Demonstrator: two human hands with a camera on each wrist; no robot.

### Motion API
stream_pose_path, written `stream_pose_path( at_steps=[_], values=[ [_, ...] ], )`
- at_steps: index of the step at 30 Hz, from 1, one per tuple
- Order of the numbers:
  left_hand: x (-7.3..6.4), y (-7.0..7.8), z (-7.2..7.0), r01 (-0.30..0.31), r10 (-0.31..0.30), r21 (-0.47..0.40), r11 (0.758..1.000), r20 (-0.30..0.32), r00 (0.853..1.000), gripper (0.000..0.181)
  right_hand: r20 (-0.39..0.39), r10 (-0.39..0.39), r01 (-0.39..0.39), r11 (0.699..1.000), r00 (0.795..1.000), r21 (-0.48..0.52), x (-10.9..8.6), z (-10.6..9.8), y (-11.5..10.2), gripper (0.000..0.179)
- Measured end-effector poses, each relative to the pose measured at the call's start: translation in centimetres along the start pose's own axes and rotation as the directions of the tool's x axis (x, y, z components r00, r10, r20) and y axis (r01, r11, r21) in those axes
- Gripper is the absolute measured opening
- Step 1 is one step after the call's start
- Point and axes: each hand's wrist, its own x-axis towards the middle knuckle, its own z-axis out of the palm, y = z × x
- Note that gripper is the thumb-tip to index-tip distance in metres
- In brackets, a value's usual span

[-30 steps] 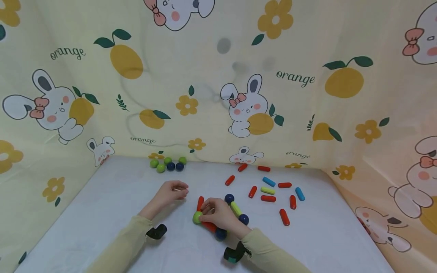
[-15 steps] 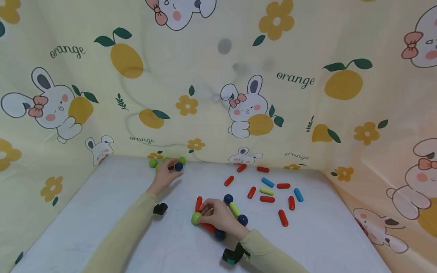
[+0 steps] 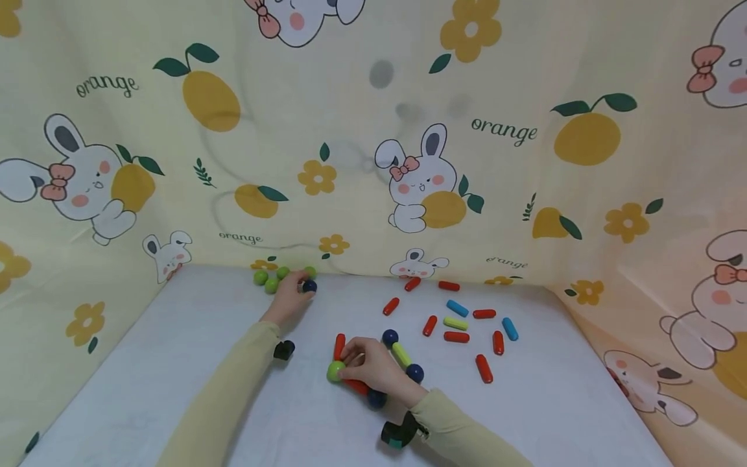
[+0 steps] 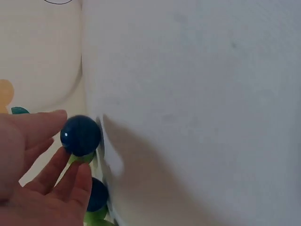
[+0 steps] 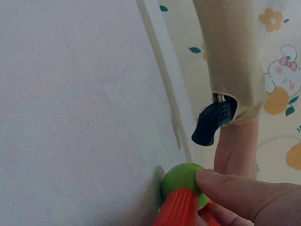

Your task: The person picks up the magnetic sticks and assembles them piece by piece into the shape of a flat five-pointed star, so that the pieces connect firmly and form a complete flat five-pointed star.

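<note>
A patterned cloth backdrop (image 3: 350, 130) rises well beyond the light-green ball (image 3: 335, 371), and a white worktop (image 3: 175, 389) spreads beneath and around that ball. The left hand (image 3: 288, 300) is beyond it and to its left, the grip closed about a navy ball (image 4: 81, 135) with digits on opposite sides; whether that one is off the surface I cannot tell. The right hand (image 3: 376, 370) is just to the light-green ball's right, thumb and fingers pinching it. From the light-green ball runs a part-built rod-and-ball frame (image 3: 356, 387): one red rod (image 3: 339, 347) points away, another leads nearer the person, and the rest is partly hidden behind the hand. It looks like hard, light, smooth plastic; the joints may swing or part if lifted by one rod, so holding at a ball seems safer, though balls could slip or roll. Loose red, blue and yellow-green rods (image 3: 456, 323) lie well to the landmark's right and beyond. Far beyond it, loose green balls (image 3: 271, 285) and a second navy ball (image 4: 98, 194) crowd the left hand's reach
</note>
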Motion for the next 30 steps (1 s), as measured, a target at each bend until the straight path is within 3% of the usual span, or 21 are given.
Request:
stream_pose_path(
  at_steps=[8,15,20,25,30],
  values=[
    [-0.4,-0.1,0.9,0.036,-0.034,-0.038,0.999,0.055,0.998,0.038,0.0,0.0,0.0,1.0,1.0,-0.005,-0.1,0.2,-0.3,0.025],
    [-1.2,0.5,1.4,-0.042,0.045,-0.044,0.998,0.073,0.996,0.032,0.004,-0.02,0.02,1.0,1.0,-0.015,0.0,0.2,-0.5,0.024],
    [-2.1,0.9,1.9,-0.072,0.082,-0.079,0.994,0.128,0.988,0.028,0.01,-0.024,0.024,1.0,1.0,-0.012,0.0,0.2,-0.4,0.024],
    [-3.1,1.5,2.1,0.031,0.022,-0.203,0.979,0.255,0.967,0.027,0.013,-0.03,0.031,1.0,0.999,-0.007,0.0,0.1,-0.3,0.024],
    [-3.8,2.0,2.4,0.127,-0.041,-0.238,0.963,0.338,0.94,0.026,0.011,-0.042,0.042,0.999,0.999,-0.007,-0.1,0.1,-0.5,0.024]
  ],
)
